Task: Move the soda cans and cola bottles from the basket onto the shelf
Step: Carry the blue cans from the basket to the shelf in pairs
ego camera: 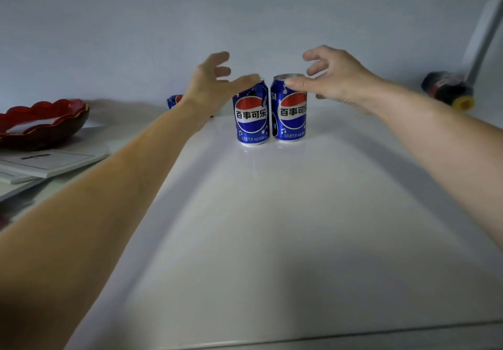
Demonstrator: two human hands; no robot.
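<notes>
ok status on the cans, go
Left hand and right hand open, beside the can tops. Two cans upright, side by side on shelf. Nothing in the way.

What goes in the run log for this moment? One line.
left hand: open, by left can | right hand: open, by right can | cans upright on shelf

Both arms outstretched; left hand (209,88), right hand (334,80) spread.
</notes>
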